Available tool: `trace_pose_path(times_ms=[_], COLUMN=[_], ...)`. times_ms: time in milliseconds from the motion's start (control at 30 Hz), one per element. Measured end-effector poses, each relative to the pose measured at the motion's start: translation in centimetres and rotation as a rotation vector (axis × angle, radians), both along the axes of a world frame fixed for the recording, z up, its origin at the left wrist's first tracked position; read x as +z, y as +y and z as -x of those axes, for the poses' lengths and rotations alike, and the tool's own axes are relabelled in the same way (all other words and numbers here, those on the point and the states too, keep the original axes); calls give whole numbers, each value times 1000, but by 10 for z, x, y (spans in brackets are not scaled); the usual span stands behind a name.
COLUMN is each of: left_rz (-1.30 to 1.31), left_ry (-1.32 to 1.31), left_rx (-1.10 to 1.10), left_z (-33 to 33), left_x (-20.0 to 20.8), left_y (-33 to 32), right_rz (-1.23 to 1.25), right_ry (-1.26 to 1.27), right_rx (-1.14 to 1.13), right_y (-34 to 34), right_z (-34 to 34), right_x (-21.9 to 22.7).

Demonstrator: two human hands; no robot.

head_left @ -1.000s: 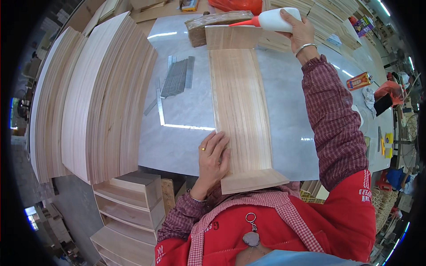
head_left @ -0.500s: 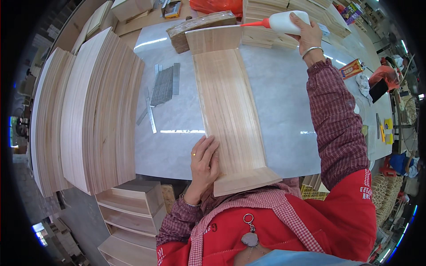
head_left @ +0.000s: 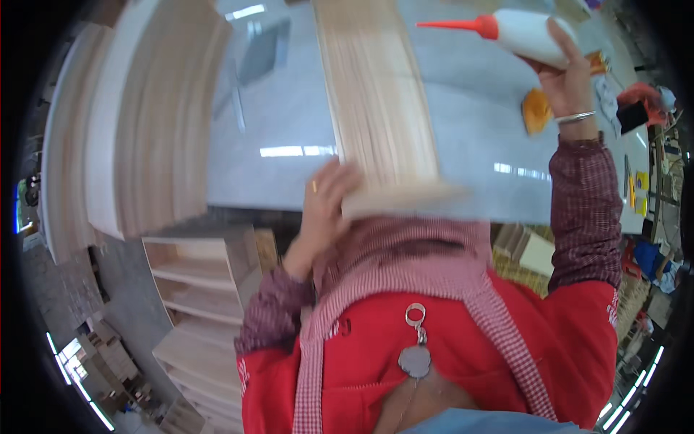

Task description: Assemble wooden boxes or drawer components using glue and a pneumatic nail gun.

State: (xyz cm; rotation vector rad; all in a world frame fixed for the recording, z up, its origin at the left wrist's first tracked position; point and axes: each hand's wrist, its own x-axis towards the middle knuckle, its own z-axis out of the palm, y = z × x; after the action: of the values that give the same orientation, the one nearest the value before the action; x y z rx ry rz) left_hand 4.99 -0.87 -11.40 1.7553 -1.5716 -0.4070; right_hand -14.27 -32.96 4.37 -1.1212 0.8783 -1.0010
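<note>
My right hand (head_left: 567,83), raised over the right side of the table, is wrapped round a white squeeze bottle (head_left: 531,35). The bottle's long red nozzle (head_left: 455,24) points left and stands apart from the wood. A long pale wooden board (head_left: 379,101) lies lengthwise in front of me, with a short end panel (head_left: 405,199) standing across its near end. At the near left corner my left hand (head_left: 327,202) holds the board's edge, its fingers blurred by motion. The board's far end is cut off by the picture's upper edge.
Tall stacks of wooden boards (head_left: 155,123) stand along the left of the grey table (head_left: 271,177). Thin metal strips (head_left: 264,50) lie between stack and board. A yellow-orange piece (head_left: 536,112) lies by my right wrist. Below left is a wooden shelf unit (head_left: 195,275).
My right hand has brought the bottle from the far end panel towards me and right; its nozzle has left the panel's top edge. The view has tilted nearer to me. My left hand stays at the board.
</note>
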Motion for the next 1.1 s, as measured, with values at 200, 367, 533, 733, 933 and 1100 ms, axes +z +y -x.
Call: trace_pose_path(times_ms=[200,367,533,733,933,1100], left_rz=[121,163,194,224,305,163], left_ry=[12,-12,-72,-115,-67,-26], left_rx=[75,92,118,118,112,135], left_z=[7,11,13,12,8,8], left_x=[7,1,-2,-4,-10,-10], left_y=[-27,-31,-28,-27,-25,-19], right_rz=[-62,-23,37,87,176,198], right_ry=[108,75,54,93,131,137], right_rx=[-31,173,207,235,203,155], right_y=[92,114,132,132,130,120], right_z=[15,29,16,15,22,44], right_x=[3,-15,-14,-13,-11,-11])
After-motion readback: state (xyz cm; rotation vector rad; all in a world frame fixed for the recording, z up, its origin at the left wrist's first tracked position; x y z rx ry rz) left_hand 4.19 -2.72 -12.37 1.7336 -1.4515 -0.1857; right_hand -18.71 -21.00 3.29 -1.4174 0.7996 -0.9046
